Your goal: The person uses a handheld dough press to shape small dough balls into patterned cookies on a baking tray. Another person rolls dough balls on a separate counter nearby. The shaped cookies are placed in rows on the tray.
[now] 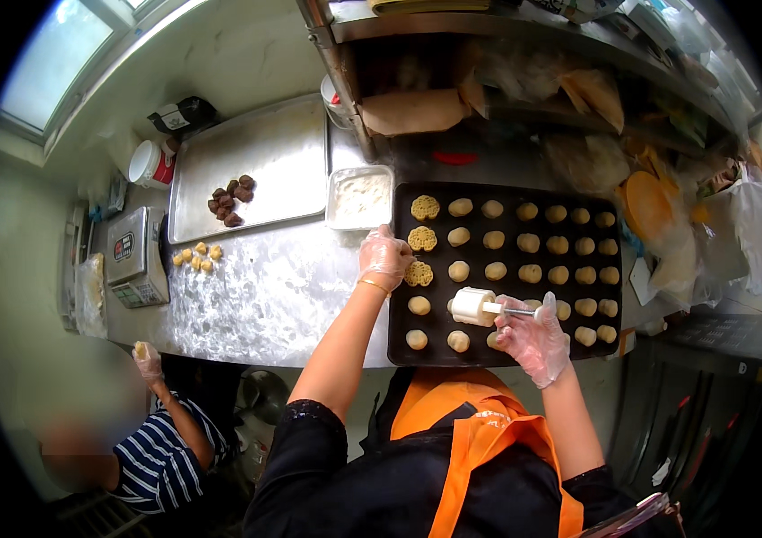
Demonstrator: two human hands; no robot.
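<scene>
My right hand (pixel 535 342), in a clear glove, is closed round the metal rod of a white plunger mould (pixel 473 307). The mould lies sideways just above the near rows of a black baking tray (pixel 506 351). Round pale dough balls (pixel 459 271) fill the tray in rows. Down its left column, three pieces are pressed into flat patterned cakes (pixel 422 238). My gloved left hand (pixel 383 258) is at the tray's left edge, beside the lowest of these cakes. Its fingers are curled together, and whatever they hold is hidden.
A white tub of flour (pixel 360 198) touches the tray's corner. Further left stand a metal tray (pixel 260 143) with dark filling balls (pixel 230 199), small yellow dough pieces (pixel 197 257) and a scale (pixel 137 255). A co-worker's gloved hand (pixel 147 361) holds dough. Shelving (pixel 524 25) overhangs the back.
</scene>
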